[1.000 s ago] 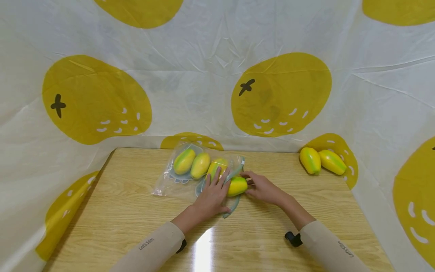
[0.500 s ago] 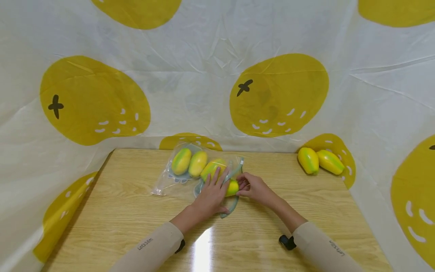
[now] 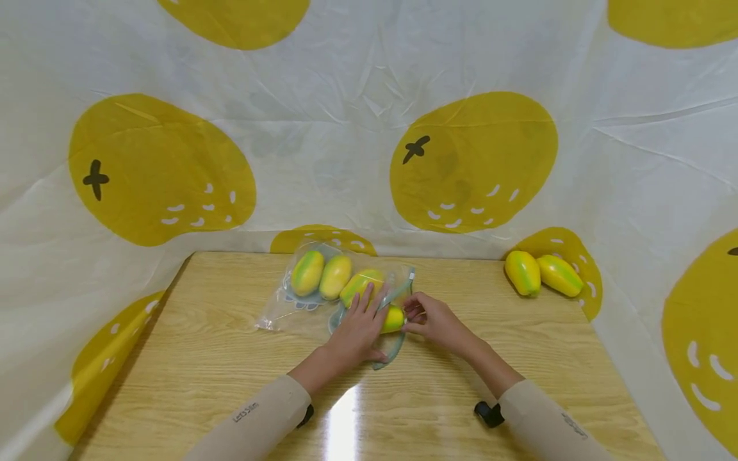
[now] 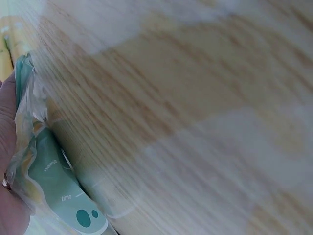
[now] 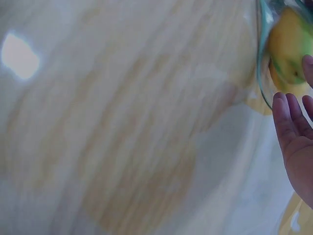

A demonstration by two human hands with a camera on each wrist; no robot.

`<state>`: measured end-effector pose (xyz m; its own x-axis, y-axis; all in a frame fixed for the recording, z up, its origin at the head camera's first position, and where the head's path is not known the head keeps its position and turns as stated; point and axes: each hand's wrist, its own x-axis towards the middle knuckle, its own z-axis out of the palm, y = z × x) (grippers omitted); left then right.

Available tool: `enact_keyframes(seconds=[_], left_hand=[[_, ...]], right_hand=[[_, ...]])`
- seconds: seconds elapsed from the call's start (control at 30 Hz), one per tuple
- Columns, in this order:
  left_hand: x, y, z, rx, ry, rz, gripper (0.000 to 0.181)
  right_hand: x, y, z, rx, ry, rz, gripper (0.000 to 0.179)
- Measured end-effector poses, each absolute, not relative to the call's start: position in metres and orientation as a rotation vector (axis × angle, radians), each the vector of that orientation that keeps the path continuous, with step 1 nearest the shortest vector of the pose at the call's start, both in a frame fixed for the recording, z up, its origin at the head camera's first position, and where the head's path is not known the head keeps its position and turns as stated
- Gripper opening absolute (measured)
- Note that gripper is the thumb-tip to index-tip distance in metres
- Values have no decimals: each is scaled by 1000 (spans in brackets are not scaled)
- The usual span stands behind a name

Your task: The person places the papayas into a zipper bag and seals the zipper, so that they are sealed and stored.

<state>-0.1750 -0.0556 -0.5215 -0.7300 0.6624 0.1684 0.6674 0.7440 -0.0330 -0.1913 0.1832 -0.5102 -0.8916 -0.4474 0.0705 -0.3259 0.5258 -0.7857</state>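
Note:
A clear zip bag [image 3: 279, 308] with a grey-green print lies at the table's middle back, its mouth facing right. Inside are several yellow-green papayas [image 3: 336, 277]. One more papaya [image 3: 394, 319] sits in the mouth, its end showing. My left hand [image 3: 356, 330] rests on the bag with fingers spread, its thumb by the lower green zip edge [image 3: 398, 349]. Right of the mouth, my right hand [image 3: 432, 323] has its fingertips at that papaya's end. In the right wrist view its fingers look fairly straight, beside the papaya [image 5: 288, 44]; exact contact is unclear.
Two more papayas [image 3: 523, 273] lie side by side at the table's back right corner. A white cloth [image 3: 323, 179] with yellow fruit prints hangs behind and at both sides of the wooden table [image 3: 230, 384].
My right hand has moved left, and the papaya at the mouth has slid deeper into the bag. The papaya inside near it has tilted. My left hand stays on the bag.

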Motion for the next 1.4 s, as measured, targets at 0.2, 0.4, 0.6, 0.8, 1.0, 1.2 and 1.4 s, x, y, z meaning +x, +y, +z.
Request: enact_keyframes(seconds=[0.2, 0.4, 0.6, 0.8, 1.0, 1.2, 1.4], left_hand=[[-174, -55, -521, -1066, -2800, -68, 119], [-174, -55, -520, -1066, -2797, -75, 120], [-174, -55, -520, -1066, -2813, -97, 121], [-174, -56, -522, -1058, -2804, -68, 119], [-174, -57, -521, -1072, -2790, -79, 118], [-174, -58, -522, -1082, -2773, -87, 116], [-173, -58, -521, -1091, -2752, -85, 115]], right_hand=[[-196, 209, -502, -564, 2719, -1343, 52], [-204, 249, -488, -438, 2834, -1299, 57], [-213, 296, -477, -311, 2995, -1271, 66], [-221, 334, -469, -162, 3178, -1179, 75], [-232, 365, -471, 13, 3245, -1075, 77], [-235, 379, -478, 186, 3201, -995, 86], [-232, 386, -487, 334, 3137, -943, 93]])
